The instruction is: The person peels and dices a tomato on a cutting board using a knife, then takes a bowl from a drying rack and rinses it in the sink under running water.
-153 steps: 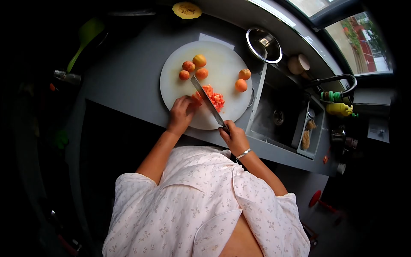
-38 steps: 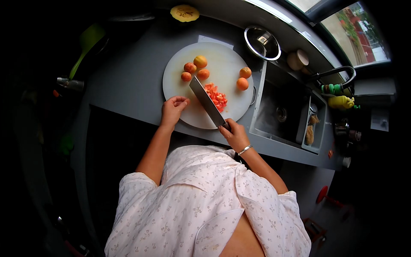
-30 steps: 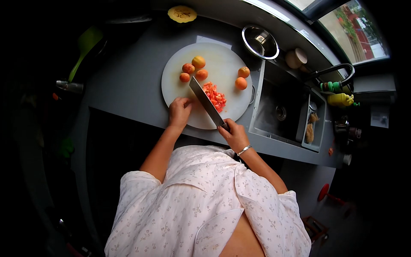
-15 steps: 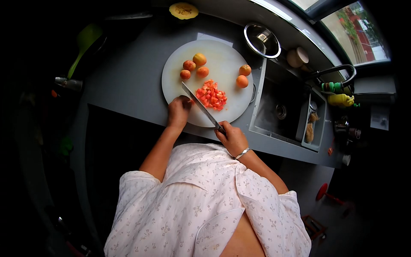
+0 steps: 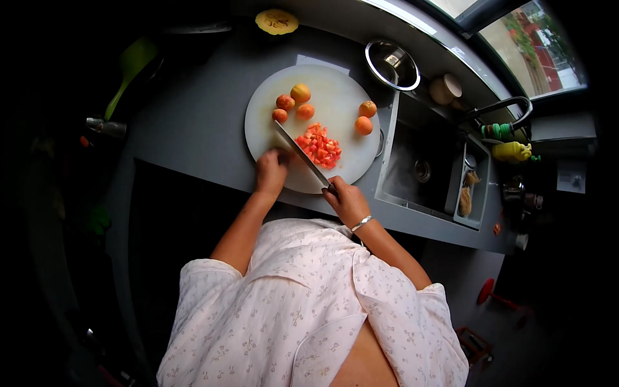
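My right hand [image 5: 347, 200] grips the handle of a kitchen knife [image 5: 302, 153], whose long blade slants up and left over the round white cutting board [image 5: 264, 84]. Just left of the blade, at the board's near edge, my left hand [image 5: 272, 171] has its fingers curled together. Whatever they may hold is hidden, and the fingertips are slightly blurred. A heap of diced red-orange pieces [image 5: 318, 146] lies right of the blade. Beyond the knife tip sit several small round orange-red fruits [image 5: 305, 111]. Two more such fruits [image 5: 363, 126] rest on the board's right side.
Right of the board is a sink [image 5: 412, 145] with a grey side basket [image 5: 474, 197] and a black faucet [image 5: 509, 103]. A steel bowl [image 5: 393, 64] stands behind it. A cut yellow squash half [image 5: 276, 22] lies at the back. A green utensil [image 5: 132, 64] is at the left.
My left hand has shifted slightly down and left, away from the blade. The knife has tipped a little, staying in my right hand. The heap and fruits keep their places on the board.
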`<action>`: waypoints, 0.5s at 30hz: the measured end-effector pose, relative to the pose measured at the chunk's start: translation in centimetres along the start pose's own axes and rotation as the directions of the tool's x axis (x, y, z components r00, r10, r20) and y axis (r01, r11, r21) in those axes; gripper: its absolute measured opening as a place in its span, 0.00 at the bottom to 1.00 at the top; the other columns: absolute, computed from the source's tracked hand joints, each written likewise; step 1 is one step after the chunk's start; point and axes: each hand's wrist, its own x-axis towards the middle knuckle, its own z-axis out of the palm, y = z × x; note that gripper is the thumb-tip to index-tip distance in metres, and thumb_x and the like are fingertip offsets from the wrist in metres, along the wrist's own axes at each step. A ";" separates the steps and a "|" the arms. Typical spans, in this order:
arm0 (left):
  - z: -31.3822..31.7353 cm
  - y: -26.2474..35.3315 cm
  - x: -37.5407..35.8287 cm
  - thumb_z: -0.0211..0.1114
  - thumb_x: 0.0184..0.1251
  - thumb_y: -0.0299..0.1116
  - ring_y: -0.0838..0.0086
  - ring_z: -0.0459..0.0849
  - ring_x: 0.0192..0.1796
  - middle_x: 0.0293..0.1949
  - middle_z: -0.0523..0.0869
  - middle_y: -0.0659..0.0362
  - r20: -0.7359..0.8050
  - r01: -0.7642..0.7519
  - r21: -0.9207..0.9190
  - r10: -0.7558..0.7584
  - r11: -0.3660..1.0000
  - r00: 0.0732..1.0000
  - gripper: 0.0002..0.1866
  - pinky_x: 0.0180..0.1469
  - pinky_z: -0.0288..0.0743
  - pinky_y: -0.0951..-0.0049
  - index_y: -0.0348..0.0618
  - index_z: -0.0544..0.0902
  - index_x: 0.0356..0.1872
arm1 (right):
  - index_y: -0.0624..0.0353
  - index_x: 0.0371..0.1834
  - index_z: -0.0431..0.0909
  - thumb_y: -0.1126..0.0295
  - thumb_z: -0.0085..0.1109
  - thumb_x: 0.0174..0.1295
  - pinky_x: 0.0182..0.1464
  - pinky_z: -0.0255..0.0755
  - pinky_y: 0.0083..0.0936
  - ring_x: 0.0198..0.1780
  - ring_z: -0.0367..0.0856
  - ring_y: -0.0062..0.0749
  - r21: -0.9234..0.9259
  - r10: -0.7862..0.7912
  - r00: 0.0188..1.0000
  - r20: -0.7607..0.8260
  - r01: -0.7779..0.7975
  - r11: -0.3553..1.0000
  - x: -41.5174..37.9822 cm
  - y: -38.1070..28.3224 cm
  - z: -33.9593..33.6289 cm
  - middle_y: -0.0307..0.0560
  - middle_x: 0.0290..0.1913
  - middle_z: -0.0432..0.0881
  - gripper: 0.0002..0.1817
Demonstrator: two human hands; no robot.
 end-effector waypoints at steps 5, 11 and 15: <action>1.1 0.0 -0.2 0.62 0.61 0.22 0.63 0.89 0.37 0.35 0.89 0.49 0.067 -0.043 -0.022 0.045 0.999 0.997 0.10 0.42 0.81 0.67 0.38 0.87 0.42 | 0.56 0.46 0.74 0.66 0.63 0.64 0.34 0.74 0.43 0.32 0.83 0.56 0.076 0.069 0.996 -0.048 -0.066 0.995 -0.4 -1.3 -2.6 0.55 0.28 0.83 0.12; -1.5 1.1 -0.5 0.56 0.63 0.17 0.66 0.87 0.38 0.40 0.87 0.54 -0.137 0.019 -0.241 -0.054 0.970 0.989 0.10 0.43 0.80 0.69 0.36 0.80 0.43 | 0.55 0.49 0.76 0.66 0.65 0.62 0.34 0.76 0.41 0.32 0.83 0.52 -0.055 -0.080 0.984 -0.161 0.072 0.996 -1.3 -1.0 -3.9 0.53 0.30 0.84 0.15; -6.0 4.9 0.1 0.54 0.61 0.14 0.65 0.84 0.45 0.39 0.86 0.54 -0.375 -0.192 -0.183 0.112 0.964 0.920 0.11 0.48 0.78 0.67 0.37 0.82 0.40 | 0.53 0.51 0.75 0.65 0.67 0.58 0.34 0.79 0.38 0.34 0.85 0.45 -0.306 -0.253 0.955 -0.156 0.197 0.931 -2.0 -0.4 -4.4 0.47 0.34 0.84 0.19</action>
